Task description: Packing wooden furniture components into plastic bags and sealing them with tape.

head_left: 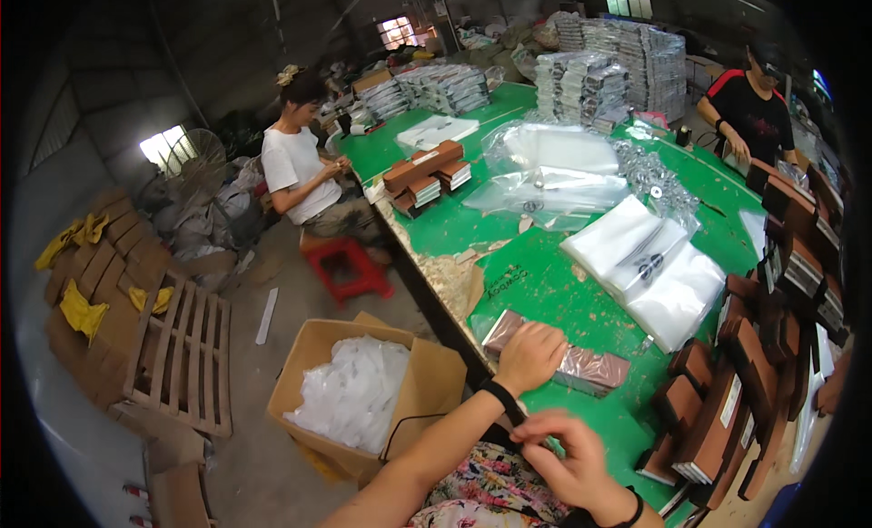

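Note:
My left hand (531, 353) lies across a long brown block wrapped in clear plastic (595, 372), at the near edge of the green table. Its fingers curl over the far side of the block, and both ends stick out past the hand. Lower down, close to my left wrist, is my right hand (568, 455). Thumb and fingers there are bent toward each other, and whatever they hold, if anything, cannot be made out. Beyond the block lies a stack of clear plastic bags (649, 269), with more clear bags (554, 187) farther back.
Unwrapped brown blocks (713, 419) are piled at the right; a smaller pile (425, 175) sits at the table's left edge. A cardboard box (436, 383) of white plastic stands left of me. One person (300, 164) sits beyond a red stool (341, 269); another person (754, 110) stands far right.

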Motion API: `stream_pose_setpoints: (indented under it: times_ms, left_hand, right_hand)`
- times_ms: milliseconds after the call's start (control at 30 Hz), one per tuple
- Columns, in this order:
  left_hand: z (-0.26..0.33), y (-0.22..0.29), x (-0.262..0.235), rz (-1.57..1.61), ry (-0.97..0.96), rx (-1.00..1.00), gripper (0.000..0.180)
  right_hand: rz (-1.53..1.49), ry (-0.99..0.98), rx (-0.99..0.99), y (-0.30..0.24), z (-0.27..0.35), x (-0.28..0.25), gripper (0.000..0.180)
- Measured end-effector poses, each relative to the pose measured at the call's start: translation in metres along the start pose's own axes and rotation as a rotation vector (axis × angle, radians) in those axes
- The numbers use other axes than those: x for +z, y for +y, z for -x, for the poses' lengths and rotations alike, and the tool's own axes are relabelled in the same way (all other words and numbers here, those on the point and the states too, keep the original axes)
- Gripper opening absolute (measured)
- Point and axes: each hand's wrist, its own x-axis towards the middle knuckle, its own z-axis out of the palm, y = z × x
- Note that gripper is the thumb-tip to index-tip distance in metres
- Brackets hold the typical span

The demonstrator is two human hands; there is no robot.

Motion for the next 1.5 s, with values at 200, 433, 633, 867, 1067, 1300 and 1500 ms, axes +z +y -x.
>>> stream_pose_setpoints:
  times_ms: [200, 433, 633, 867, 1067, 1300, 1500]
  left_hand:
    - [-0.006, 0.006, 0.000, 0.010, 0.010, 0.026, 0.013]
    - [-0.002, 0.007, 0.003, -0.010, 0.009, 0.005, 0.011]
    - [-0.001, 0.007, 0.006, -0.052, -0.016, -0.001, 0.009]
    - [-0.002, -0.008, 0.003, -0.065, 0.001, 0.032, 0.007]
    - [-0.010, 0.007, 0.011, -0.107, -0.068, 0.017, 0.008]
    - [0.016, -0.010, -0.010, -0.235, -0.077, -0.036, 0.020]
    - [0.005, 0.000, 0.004, -0.174, -0.017, 0.086, 0.019]
  right_hand:
    - [-0.668, 0.260, -0.400, -0.098, 0.042, -0.012, 0.025]
    - [-0.768, 0.183, -0.499, -0.138, 0.072, -0.054, 0.021]
    - [-0.787, 0.105, -0.464, -0.143, 0.071, -0.072, 0.012]
    - [-0.715, 0.028, -0.822, -0.118, 0.056, -0.092, 0.012]
    - [-0.566, -0.057, -1.141, -0.133, 0.069, -0.093, 0.032]
    - [-0.422, 0.179, -1.263, -0.093, 0.051, -0.090, 0.037]
    - [-0.183, 0.095, -1.170, -0.115, 0.044, -0.085, 0.031]
